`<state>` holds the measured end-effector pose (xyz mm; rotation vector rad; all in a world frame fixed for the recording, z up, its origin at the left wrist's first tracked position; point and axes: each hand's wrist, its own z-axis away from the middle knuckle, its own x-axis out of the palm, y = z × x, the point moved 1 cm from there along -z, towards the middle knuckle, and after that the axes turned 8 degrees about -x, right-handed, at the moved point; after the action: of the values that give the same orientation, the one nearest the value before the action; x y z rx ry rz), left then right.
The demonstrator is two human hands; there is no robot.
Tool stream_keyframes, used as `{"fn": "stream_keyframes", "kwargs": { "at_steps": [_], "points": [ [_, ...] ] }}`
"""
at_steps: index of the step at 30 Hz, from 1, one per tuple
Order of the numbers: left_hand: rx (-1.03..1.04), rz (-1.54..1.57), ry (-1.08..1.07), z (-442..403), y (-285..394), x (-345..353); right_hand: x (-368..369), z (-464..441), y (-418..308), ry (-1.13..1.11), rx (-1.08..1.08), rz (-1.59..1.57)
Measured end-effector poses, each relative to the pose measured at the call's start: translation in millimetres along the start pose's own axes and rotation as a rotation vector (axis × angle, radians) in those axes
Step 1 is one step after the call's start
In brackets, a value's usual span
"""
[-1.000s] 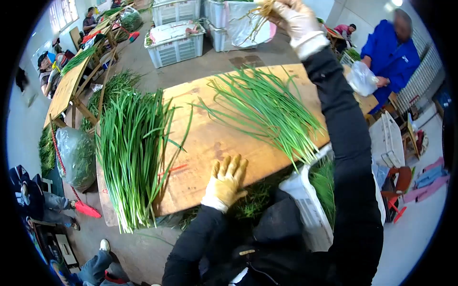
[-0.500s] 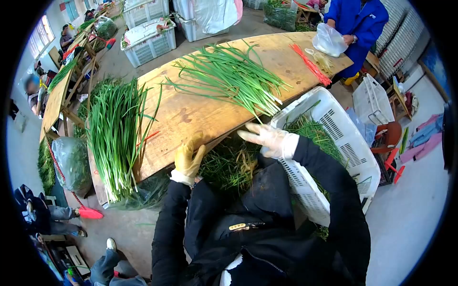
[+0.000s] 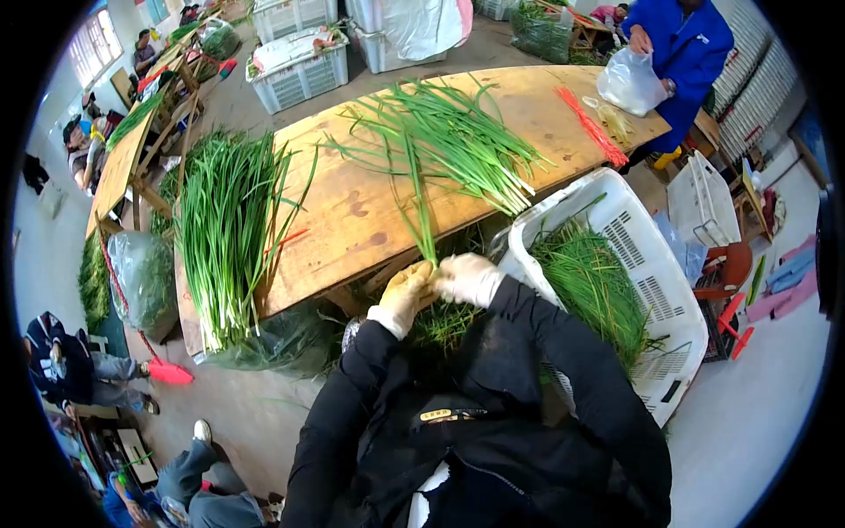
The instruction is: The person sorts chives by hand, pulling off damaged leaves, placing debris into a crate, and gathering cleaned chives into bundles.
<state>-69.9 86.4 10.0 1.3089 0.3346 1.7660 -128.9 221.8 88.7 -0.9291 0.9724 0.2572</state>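
Note:
My left hand (image 3: pixel 407 297), in a yellowed glove, is closed around the lower ends of a thin bunch of garlic chives (image 3: pixel 419 207) at the table's near edge. The leaves stretch away over the wooden table (image 3: pixel 352 211). Beside it my right hand (image 3: pixel 466 280), in a pale glove, pinches at the same white ends; its fingertips are partly hidden. A loose pile of garlic chives (image 3: pixel 466 145) lies farther back, white ends toward the right. On the left end of the table rests a thick heap of garlic chives (image 3: pixel 229 233).
A white crate (image 3: pixel 634 236) holding green scraps (image 3: pixel 576 277) stands at my right. Red ties (image 3: pixel 590 123) lie near the table's right end, where a person in blue (image 3: pixel 682 53) handles a plastic bag (image 3: pixel 630 81). A filled clear bag (image 3: pixel 143 277) stands left.
My hands, apart and holding nothing before, have come together on a thin bunch of garlic chives now separated from the pile. The view has shifted slightly.

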Motion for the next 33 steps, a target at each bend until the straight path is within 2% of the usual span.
{"fn": "stream_keyframes", "kwargs": {
  "at_steps": [2, 3, 4, 5, 6, 7, 9, 10, 12, 13, 14, 16, 18, 20, 21, 22, 23, 26, 27, 28, 30, 32, 33],
  "points": [
    [0.077, 0.000, -0.014, -5, 3, 3, -7, 8, -20, -0.334, 0.056, -0.175],
    [0.029, 0.017, 0.044, -3, 4, 3, -12, 8, -14, -0.190, -0.195, 0.050],
    [-0.021, 0.034, 0.101, 2, 6, 5, -22, 0, 3, -0.038, -0.272, 0.305],
    [-0.055, 0.064, 0.081, 10, 11, 9, -29, -9, 23, 0.132, -0.196, 0.298],
    [-0.041, 0.080, 0.052, 12, 9, 5, -44, -16, 20, 0.315, -0.012, 0.167],
    [-0.035, 0.101, 0.033, 16, 8, 2, -49, -27, 26, 0.496, -0.049, 0.259],
    [-0.031, 0.121, 0.014, 26, 9, -1, -62, -52, 30, 0.343, 0.073, 0.579],
    [0.016, 0.147, -0.073, 31, 11, 0, -53, -75, 55, 0.376, -0.008, 0.692],
    [0.127, 0.180, -0.237, 50, 22, 7, -32, -129, 106, 0.422, 0.019, 0.715],
    [0.148, 0.189, -0.285, 56, 27, 8, -54, -106, 63, 0.410, 0.012, 0.697],
    [0.169, 0.200, -0.333, 62, 30, 7, -55, -123, 83, 0.442, -0.024, 0.912],
    [0.196, 0.291, -0.333, 69, 33, 1, -92, -137, 87, 0.362, 0.212, 0.499],
    [0.184, 0.378, -0.344, 62, 31, -7, -115, -127, 113, 0.842, -0.216, -0.027],
    [0.149, 0.372, -0.295, 50, 23, -20, -139, -100, 103, 0.946, -0.292, -0.350],
    [0.101, 0.416, -0.254, 44, 17, -25, -148, -80, 87, 0.928, -0.242, -0.464],
    [0.051, 0.459, -0.212, 40, 14, -26, -152, -64, 78, 0.955, -0.356, -0.606],
    [0.031, 0.439, -0.125, 38, 12, -23, -156, -50, 69, 0.963, -0.425, -0.658],
    [0.045, 0.388, -0.192, 28, 7, -31, -164, -16, 51, 1.001, -0.600, -0.792],
    [-0.002, 0.408, -0.051, 29, 11, -25, -166, -4, 43, 0.986, -0.605, -0.867],
    [-0.024, 0.412, -0.011, 30, 17, -21, -168, 12, 27, 0.916, -0.574, -0.974],
    [-0.041, 0.469, -0.099, 30, 19, -28, -155, 37, 9, 0.751, -0.623, -0.953],
    [-0.013, 0.471, -0.140, 32, 24, -28, -128, 42, 15, 0.310, -0.852, -1.073],
    [0.004, 0.444, -0.132, 34, 28, -24, -101, 45, 10, 0.237, -0.727, -0.881]
  ]
}}
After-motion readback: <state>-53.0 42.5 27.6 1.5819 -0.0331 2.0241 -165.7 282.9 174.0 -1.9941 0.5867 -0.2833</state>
